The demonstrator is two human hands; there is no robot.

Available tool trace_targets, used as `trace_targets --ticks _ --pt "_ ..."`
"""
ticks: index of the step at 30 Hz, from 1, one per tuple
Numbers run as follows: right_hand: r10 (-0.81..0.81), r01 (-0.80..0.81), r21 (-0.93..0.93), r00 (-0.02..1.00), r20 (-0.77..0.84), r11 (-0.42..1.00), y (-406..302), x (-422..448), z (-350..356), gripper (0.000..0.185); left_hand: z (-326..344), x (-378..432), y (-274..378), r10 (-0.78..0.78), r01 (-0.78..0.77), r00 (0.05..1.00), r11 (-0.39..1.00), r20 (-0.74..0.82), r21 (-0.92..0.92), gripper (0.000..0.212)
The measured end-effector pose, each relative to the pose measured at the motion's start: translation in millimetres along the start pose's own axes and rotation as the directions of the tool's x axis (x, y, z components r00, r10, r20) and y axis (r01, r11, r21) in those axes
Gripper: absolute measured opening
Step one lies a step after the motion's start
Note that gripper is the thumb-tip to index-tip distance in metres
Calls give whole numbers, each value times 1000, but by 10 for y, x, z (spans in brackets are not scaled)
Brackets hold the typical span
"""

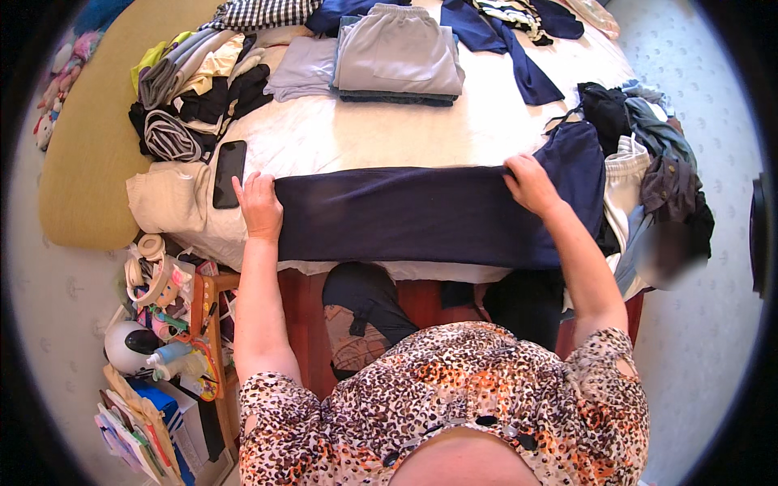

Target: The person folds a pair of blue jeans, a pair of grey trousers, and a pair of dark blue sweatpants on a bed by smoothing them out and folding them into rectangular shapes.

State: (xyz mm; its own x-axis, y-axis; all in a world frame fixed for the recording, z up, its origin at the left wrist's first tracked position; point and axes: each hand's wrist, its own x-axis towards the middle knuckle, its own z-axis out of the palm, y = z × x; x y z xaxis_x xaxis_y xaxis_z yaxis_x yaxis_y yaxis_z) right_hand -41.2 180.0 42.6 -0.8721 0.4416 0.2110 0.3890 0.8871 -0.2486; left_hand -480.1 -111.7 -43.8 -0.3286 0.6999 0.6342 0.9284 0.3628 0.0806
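Dark navy trousers (413, 215) lie lengthwise along the near edge of the bed, legs laid together, with the wider part at the right. My left hand (261, 203) is at their left end, its thumb side against the cloth. My right hand (529, 182) pinches the far edge of the fabric near the wider part. A black phone (229, 174) lies just left of my left hand, beside a folded cream garment (167, 197). Beyond the trousers, a stack of folded clothes with light grey trousers (398, 51) on top rests on the white sheet (364, 136).
Folded and rolled clothes (173, 136) are heaped at the far left. A loose pile of garments (665, 164) lies at the right edge. Other navy garments (526, 67) lie at the back. A crowded wooden shelf (213, 328) with headphones (161, 282) stands at the near left.
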Motion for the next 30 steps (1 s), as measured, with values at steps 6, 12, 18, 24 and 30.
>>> trace_targets --ticks 6,12,18,24,30 --pt "-45 53 -34 979 198 998 -135 -482 -509 24 -39 -11 31 41 -40 999 999 -35 20 16" --pt "10 -11 5 982 186 1000 -34 -437 -540 13 -221 79 -92 236 -236 972 966 -14 -108 25" --pt "115 -123 82 988 103 989 145 -382 -421 9 -516 171 -296 369 -365 925 929 95 -55 16" --pt "79 -175 356 960 270 918 175 -571 -505 9 -787 -22 -146 435 -400 884 894 174 -201 18" --pt "93 -145 52 831 548 988 152 -703 -634 22 -1045 -257 -5 455 -340 846 861 277 -378 22"
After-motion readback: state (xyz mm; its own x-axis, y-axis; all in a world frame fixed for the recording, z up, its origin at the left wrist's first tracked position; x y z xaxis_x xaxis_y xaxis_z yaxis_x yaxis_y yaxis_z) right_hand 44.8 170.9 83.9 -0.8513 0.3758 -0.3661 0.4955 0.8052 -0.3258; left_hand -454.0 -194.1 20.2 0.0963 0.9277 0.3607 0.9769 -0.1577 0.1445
